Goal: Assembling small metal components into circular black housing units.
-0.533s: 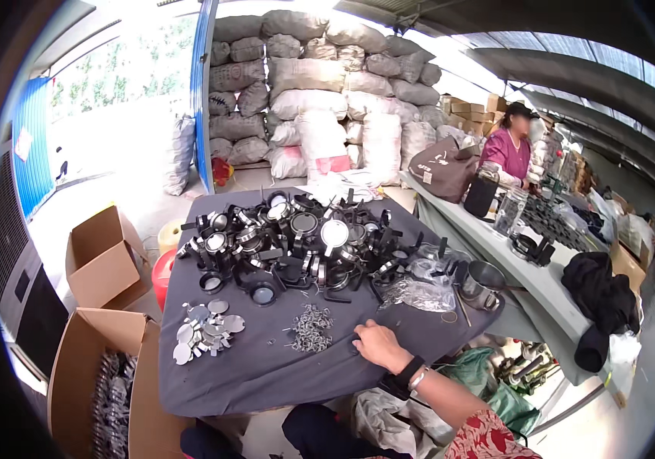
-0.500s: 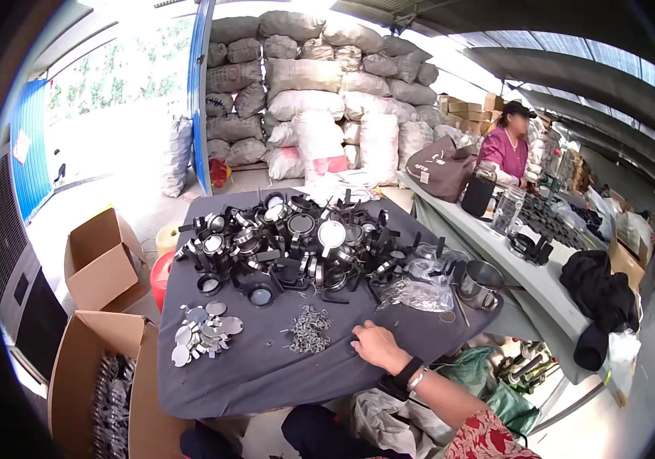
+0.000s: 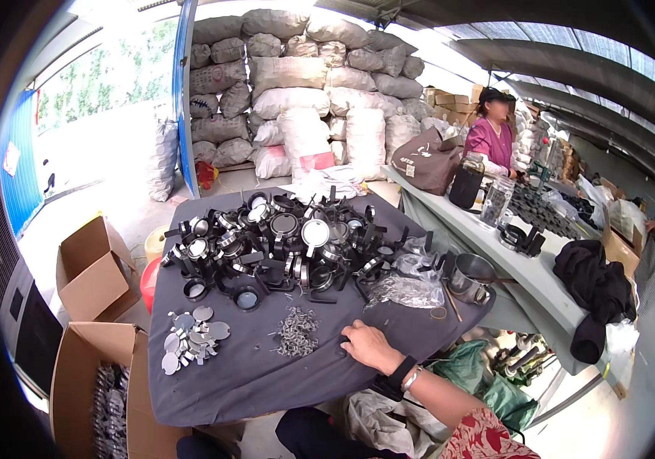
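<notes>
My right hand (image 3: 372, 346) rests low on the dark cloth of the table (image 3: 259, 390), with its fingers curled and fingertips down at the cloth. Whatever they may hold is too small or hidden to tell. Just left of it lies a heap of small bent metal clips (image 3: 297, 331). Further left is a loose pile of flat silver discs and tabs (image 3: 193, 336). Beyond these, a large heap of black-handled round metal clamp-like parts (image 3: 285, 226) covers the far half of the table. My left hand is out of view.
A clear plastic bag (image 3: 408, 292) and a metal pot (image 3: 470, 277) stand at the table's right edge. Open cardboard boxes (image 3: 98, 268) sit at the left. Along the right runs a long bench (image 3: 457, 222); a person (image 3: 488, 141) is behind it. Stacked sacks (image 3: 289, 73) fill the back.
The view has turned slightly to the right, so the table sits further left in it. My right hand stays at nearly the same spot on the cloth, beside the clips.
</notes>
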Action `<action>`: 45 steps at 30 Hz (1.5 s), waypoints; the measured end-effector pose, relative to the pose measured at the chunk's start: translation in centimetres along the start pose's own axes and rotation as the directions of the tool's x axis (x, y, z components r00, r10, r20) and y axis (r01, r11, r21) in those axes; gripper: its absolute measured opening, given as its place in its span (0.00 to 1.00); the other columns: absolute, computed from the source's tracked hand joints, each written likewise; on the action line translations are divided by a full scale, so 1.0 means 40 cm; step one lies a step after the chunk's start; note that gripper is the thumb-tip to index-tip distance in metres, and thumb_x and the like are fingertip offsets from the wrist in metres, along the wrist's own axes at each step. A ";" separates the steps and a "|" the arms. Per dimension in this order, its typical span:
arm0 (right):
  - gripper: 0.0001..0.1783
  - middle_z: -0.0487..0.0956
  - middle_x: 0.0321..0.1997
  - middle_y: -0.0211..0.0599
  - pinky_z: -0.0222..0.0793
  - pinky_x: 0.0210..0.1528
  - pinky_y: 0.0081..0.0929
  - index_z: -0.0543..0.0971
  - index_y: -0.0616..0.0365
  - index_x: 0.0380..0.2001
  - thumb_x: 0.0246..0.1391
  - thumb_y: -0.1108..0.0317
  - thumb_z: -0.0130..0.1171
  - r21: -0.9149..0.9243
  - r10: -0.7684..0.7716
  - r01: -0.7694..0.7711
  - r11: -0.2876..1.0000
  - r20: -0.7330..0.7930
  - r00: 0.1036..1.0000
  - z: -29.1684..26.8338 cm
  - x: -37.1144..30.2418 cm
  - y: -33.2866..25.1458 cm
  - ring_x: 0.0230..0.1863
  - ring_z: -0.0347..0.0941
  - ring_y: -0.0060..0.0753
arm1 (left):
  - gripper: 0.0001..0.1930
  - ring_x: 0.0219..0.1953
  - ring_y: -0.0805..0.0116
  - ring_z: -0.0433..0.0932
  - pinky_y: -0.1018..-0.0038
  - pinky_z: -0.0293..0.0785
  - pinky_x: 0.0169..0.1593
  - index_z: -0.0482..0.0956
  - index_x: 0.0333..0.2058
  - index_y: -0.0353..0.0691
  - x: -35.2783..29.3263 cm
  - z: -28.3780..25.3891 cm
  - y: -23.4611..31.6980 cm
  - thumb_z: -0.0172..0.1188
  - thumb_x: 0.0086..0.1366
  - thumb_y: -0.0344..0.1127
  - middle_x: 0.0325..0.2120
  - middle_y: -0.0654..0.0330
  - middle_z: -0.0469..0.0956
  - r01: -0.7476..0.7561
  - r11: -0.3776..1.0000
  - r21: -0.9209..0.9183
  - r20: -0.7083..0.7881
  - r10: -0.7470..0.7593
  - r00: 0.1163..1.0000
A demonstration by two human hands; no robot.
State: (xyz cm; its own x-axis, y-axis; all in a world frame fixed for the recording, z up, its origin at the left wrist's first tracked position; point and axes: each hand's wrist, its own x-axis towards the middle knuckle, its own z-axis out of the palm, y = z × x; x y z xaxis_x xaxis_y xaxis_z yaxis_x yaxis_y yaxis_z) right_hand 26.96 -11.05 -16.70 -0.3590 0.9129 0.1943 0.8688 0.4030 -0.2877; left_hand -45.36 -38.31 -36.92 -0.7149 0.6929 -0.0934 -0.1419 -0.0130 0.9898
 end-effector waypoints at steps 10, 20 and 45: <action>0.15 0.75 0.36 0.47 0.71 0.41 0.43 0.77 0.58 0.36 0.46 0.63 0.62 -0.066 -0.057 0.055 0.996 -0.017 0.998 -0.042 0.008 0.006 0.39 0.74 0.51 | 0.38 0.64 0.75 0.54 0.74 0.50 0.66 0.55 0.63 0.34 -0.963 -0.325 0.297 0.55 0.61 0.50 0.63 0.55 0.58 0.328 0.925 -0.190 -0.363 -0.376 0.852; 0.12 0.74 0.32 0.48 0.69 0.36 0.41 0.76 0.64 0.35 0.45 0.73 0.61 -0.101 -0.218 0.198 0.975 -0.252 0.943 -0.071 0.010 -0.129 0.34 0.73 0.53 | 0.09 0.23 0.69 0.79 0.77 0.76 0.24 0.71 0.28 0.40 -0.720 0.117 0.549 0.50 0.67 0.36 0.18 0.63 0.74 -0.219 0.975 0.019 -0.361 0.211 0.908; 0.14 0.76 0.26 0.32 0.70 0.34 0.24 0.76 0.60 0.43 0.56 0.79 0.46 0.620 -0.545 0.265 0.738 0.316 0.776 0.033 0.092 -0.395 0.29 0.72 0.22 | 0.19 0.25 0.55 0.74 0.70 0.71 0.30 0.70 0.48 0.37 -0.639 0.887 0.451 0.61 0.58 0.31 0.25 0.53 0.75 -0.850 0.410 0.330 0.524 0.670 0.526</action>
State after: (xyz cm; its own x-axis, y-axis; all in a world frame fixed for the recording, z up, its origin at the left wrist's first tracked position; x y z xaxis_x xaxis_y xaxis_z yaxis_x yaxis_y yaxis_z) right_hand 11.46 -13.96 -12.69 -0.8602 0.5098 0.0110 0.3344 0.5804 -0.7425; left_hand -5.37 -30.66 -12.87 -0.1123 0.7337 0.6701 0.7759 -0.3566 0.5204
